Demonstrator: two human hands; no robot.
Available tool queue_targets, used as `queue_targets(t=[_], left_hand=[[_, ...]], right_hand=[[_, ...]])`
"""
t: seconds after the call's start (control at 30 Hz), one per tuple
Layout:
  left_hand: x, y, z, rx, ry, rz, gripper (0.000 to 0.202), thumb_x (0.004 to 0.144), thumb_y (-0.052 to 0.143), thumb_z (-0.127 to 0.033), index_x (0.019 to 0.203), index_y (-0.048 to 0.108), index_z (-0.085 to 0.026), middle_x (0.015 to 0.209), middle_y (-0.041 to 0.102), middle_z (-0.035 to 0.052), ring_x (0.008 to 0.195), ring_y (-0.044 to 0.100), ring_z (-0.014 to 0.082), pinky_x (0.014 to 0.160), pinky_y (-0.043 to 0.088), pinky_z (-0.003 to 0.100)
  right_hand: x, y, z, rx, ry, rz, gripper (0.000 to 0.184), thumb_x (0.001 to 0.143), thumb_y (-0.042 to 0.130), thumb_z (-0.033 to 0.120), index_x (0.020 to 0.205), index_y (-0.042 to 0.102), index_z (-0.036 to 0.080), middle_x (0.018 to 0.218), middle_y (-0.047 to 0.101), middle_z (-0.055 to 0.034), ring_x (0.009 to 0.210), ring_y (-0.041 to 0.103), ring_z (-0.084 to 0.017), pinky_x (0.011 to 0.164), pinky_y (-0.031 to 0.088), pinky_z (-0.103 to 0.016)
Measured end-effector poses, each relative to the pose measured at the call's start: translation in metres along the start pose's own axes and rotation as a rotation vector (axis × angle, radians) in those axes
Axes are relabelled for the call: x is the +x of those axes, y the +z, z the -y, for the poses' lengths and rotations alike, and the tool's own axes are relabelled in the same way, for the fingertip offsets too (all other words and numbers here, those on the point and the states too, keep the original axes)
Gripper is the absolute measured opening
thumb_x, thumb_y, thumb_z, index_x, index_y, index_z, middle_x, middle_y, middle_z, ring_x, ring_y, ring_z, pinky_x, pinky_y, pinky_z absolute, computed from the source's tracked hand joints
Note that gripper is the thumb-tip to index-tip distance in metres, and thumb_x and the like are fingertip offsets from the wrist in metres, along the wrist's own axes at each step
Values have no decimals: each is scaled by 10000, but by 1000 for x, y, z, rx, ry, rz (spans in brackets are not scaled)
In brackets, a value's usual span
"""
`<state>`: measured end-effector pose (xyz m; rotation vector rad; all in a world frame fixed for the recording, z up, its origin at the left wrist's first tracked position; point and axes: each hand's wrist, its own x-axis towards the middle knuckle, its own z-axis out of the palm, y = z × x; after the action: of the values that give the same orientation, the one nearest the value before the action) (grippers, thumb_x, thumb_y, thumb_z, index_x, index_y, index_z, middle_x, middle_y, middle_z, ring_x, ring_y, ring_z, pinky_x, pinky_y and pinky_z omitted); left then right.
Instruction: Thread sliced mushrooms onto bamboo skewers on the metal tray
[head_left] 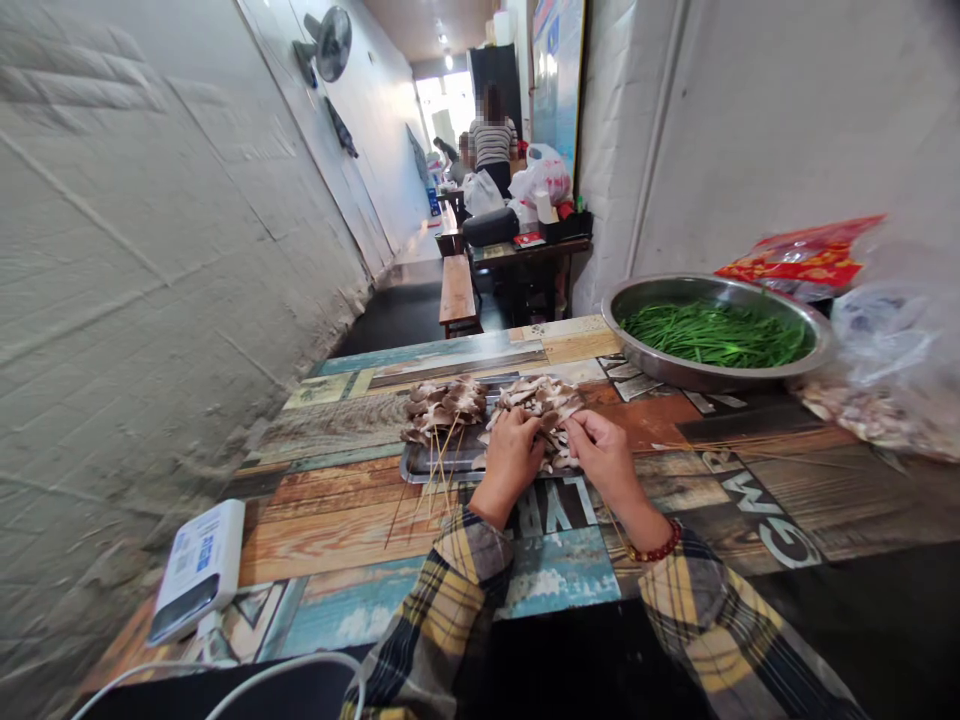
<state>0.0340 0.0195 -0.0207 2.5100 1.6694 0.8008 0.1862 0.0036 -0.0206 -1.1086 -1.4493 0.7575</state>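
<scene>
**Mushroom skewers [442,410] massed on a steel tray [442,462]**

At far left, a white power bank [199,572] lies on the patterned tabletop [337,510] beside the wall. Bare bamboo sticks fan out of the left bunch, their long axes pointing down and toward the person, ends overhanging the tray. The left hand [512,455] and right hand [604,458] sit close together, fingers curled and closed on the right bunch, though the exact grip is partly hidden. A red bead bracelet [656,543] circles the right wrist. Further right stand a steel basin of green chives [712,335] and a clear plastic bag of mushroom pieces [877,400].
</scene>
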Motion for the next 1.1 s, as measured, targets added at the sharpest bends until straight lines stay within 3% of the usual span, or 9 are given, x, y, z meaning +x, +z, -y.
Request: queue_targets(t=[0.2, 0.37, 0.47, 0.6, 0.77, 0.87, 0.97, 1.1], left_hand=[[0, 1, -2, 20, 3, -6, 53, 803, 568, -175, 793, 617, -193, 905, 577, 68, 883, 512, 218, 777, 406, 342], [-1, -2, -1, -82, 27, -52, 134, 847, 517, -184, 742, 600, -194, 879, 588, 63, 868, 518, 206, 778, 402, 333], [-1, -3, -2, -160, 0, -88, 80, 821, 544, -172, 831, 619, -199, 893, 597, 58, 891, 527, 212, 786, 404, 334], [1, -1, -7, -157, 33, -59, 202, 760, 616, -174, 957, 635, -209, 934, 600, 61, 914, 529, 225, 792, 409, 340], [6, 7, -10, -154, 44, -75, 79, 801, 578, -190, 804, 657, -194, 835, 598, 62, 868, 536, 218, 755, 408, 325], [8, 9, -5, -322, -75, -173, 154, 827, 519, -162, 782, 664, -187, 792, 612, 52, 799, 555, 185, 727, 412, 303], [8, 8, 4, -614, -325, -309, 122, 799, 550, -195, 791, 669, -170, 759, 634, 42, 703, 564, 156, 657, 422, 274], [4, -1, 10, -1093, -556, -341, 220, 744, 626, -270, 920, 684, -152, 699, 647, 14, 579, 552, 119, 576, 425, 242]], right_hand=[[-1, 0, -3, 16, 20, 3, 279, 888, 505, 359, 688, 573, 177, 493, 485, 46, 454, 452, -100, 475, 346, -206], [0, -1, -5, 56, 29, -30, 277, 885, 514, 377, 708, 582, 174, 492, 468, 50, 442, 424, -96, 457, 336, -202], [2, -3, -6, 94, 42, -88, 270, 886, 513, 372, 717, 579, 171, 490, 455, 54, 436, 409, -91, 445, 326, -200], [4, -5, -3, 150, 65, -135, 253, 886, 513, 369, 753, 589, 167, 497, 450, 58, 433, 400, -86, 434, 319, -196], [3, -5, 1, 143, 66, -131, 249, 880, 519, 358, 723, 576, 172, 498, 450, 57, 433, 403, -86, 436, 326, -197], [3, -5, 1, 113, 63, -120, 270, 886, 510, 352, 685, 554, 177, 497, 457, 54, 436, 407, -89, 448, 333, -202], [3, -4, -1, 92, 50, -115, 284, 888, 508, 357, 670, 546, 179, 495, 462, 52, 447, 416, -94, 462, 339, -207], [2, -3, -4, 102, 50, -75, 274, 883, 514, 373, 701, 568, 176, 482, 460, 57, 434, 410, -94, 455, 329, -210]])
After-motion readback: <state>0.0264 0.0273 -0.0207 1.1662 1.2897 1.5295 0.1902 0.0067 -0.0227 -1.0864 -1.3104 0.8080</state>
